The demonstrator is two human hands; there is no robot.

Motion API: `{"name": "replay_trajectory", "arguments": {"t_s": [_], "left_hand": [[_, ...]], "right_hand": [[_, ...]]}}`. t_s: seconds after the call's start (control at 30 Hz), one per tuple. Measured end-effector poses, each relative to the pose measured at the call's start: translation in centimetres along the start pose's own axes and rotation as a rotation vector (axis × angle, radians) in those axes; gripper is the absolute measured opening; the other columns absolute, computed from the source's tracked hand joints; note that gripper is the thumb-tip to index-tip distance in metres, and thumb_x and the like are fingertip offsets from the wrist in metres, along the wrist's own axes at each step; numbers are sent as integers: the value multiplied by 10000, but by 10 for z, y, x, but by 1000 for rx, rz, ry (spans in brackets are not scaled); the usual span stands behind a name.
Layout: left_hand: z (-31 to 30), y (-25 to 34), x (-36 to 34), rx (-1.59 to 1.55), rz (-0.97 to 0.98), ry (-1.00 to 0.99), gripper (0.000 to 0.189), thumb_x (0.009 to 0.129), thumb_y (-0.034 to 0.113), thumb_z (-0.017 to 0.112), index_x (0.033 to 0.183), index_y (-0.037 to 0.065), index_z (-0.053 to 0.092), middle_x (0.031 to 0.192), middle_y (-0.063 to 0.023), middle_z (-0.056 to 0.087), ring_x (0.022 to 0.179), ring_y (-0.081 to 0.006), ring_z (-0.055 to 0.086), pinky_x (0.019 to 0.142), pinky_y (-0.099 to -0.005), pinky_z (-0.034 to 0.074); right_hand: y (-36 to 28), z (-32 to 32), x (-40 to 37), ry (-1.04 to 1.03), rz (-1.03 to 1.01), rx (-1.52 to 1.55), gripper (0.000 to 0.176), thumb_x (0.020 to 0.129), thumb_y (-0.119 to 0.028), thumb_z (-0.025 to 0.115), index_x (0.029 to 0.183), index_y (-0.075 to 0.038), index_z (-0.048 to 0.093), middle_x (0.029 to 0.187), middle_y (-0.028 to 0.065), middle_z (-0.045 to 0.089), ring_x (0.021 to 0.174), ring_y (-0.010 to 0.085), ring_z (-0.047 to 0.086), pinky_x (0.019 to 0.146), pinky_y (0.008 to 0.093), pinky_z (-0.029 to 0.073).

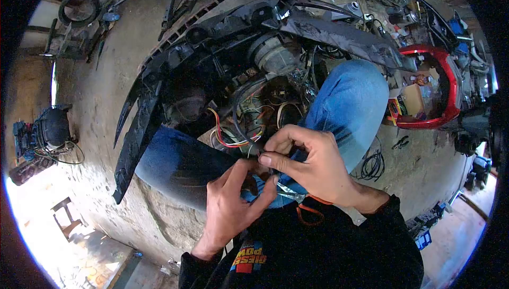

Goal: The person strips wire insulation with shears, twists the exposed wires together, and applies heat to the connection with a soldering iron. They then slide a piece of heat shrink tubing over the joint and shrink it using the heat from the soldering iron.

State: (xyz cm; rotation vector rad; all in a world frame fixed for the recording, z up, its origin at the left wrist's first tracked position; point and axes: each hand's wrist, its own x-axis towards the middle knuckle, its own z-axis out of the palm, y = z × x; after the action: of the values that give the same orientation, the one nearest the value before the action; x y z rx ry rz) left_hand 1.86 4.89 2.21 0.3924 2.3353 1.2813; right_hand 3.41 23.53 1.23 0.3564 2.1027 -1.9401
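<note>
A black vehicle headlight assembly point(185, 37) with a round grey cap point(274, 55) lies across the knees. Out of its open back come red, yellow and white wires point(225, 139) and a thicker black cable point(236, 111). My right hand point(318, 164) is closed, thumb and forefinger pinching near the end of that cable. My left hand point(233, 199) meets it from below, its fingers curled in around something small that is mostly hidden. Under the right hand, a metal hand tool point(290, 192) with orange handles point(309, 217) rests on the lap.
On the right stands a red ring-shaped frame point(452, 87), near a coil of black cable point(372, 167) and small dark pliers point(401, 142) on the floor. A dark lamp unit point(53, 127) sits at the left. Plastic bags and assorted parts line the far edge.
</note>
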Motion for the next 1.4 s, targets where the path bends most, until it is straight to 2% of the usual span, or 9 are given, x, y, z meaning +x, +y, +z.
{"name": "replay_trajectory", "arguments": {"t_s": [0.17, 0.37, 0.63, 0.77, 0.83, 1.03, 1.3, 1.33, 1.4], "left_hand": [[3, 2, -2, -37, -91, -23, 258, 854, 137, 766, 1021, -10, 635, 855, -188, 715, 767, -286, 745, 670, -351, 561], [2, -9, 0, -213, -229, -59, 219, 853, 152, 745, 965, -18, 664, 803, -175, 720, 760, -214, 737, 701, -339, 552], [6, -24, 2, -208, -203, -61, 104, 806, 70, 711, 863, -9, 675, 728, -60, 694, 685, -98, 670, 645, -279, 522], [10, -38, 1, -593, -260, -157, 60, 826, 31, 663, 869, -10, 666, 731, -44, 676, 676, -111, 661, 631, -265, 521], [10, -38, 3, -866, -407, -238, 55, 845, 35, 637, 869, -13, 648, 752, -57, 681, 676, -127, 665, 632, -267, 530], [37, -39, -5, -1457, -250, -134, 162, 904, 134, 616, 846, -5, 559, 652, -58, 575, 564, -155, 604, 603, -384, 601], [60, -24, -13, -1337, -73, 220, 235, 897, 164, 709, 864, 0, 544, 747, -84, 581, 591, -148, 608, 530, -317, 567], [67, -27, -10, -1187, -11, 310, 302, 894, 212, 695, 857, 21, 464, 638, -77, 520, 427, -138, 515, 354, -329, 512], [72, -25, -8, -1151, 25, 399, 319, 889, 231, 707, 859, 22, 467, 650, -68, 520, 424, -124, 493, 355, -294, 471]], "right_hand": [[-8, -2, 0, -11, -26, -77, 182, 884, -150, 776, 916, 1, 680, 799, 99, 735, 738, 159, 716, 676, 308, 538], [-3, -5, 5, -82, -95, -203, 163, 872, -98, 786, 921, 14, 679, 814, 71, 704, 751, 76, 639, 693, 266, 504], [4, 3, 2, -58, -189, -239, 172, 910, -141, 724, 975, 14, 688, 903, 152, 705, 797, 258, 706, 703, 356, 528], [9, 6, 0, -67, -248, -234, 168, 928, -146, 697, 985, 11, 685, 906, 171, 695, 789, 278, 707, 709, 401, 533], [11, 6, 1, -106, -204, -101, 187, 955, -162, 681, 1004, 19, 674, 889, 144, 695, 749, 237, 699, 672, 386, 539], [17, 5, -1, -290, 140, 609, 247, 1032, -224, 601, 1076, 18, 627, 836, 61, 651, 642, 121, 651, 502, 254, 512], [18, 15, -8, -288, 312, 1041, 212, 1050, -183, 537, 1117, 15, 570, 802, 58, 586, 603, 142, 631, 469, 250, 537], [15, 17, -9, -272, 330, 1054, 254, 1043, -214, 565, 1174, -6, 633, 798, 20, 614, 592, 96, 569, 435, 233, 454], [11, 20, -11, -236, 350, 1079, 268, 1043, -232, 570, 1178, -8, 629, 798, 11, 608, 578, 89, 555, 420, 215, 428]]}}
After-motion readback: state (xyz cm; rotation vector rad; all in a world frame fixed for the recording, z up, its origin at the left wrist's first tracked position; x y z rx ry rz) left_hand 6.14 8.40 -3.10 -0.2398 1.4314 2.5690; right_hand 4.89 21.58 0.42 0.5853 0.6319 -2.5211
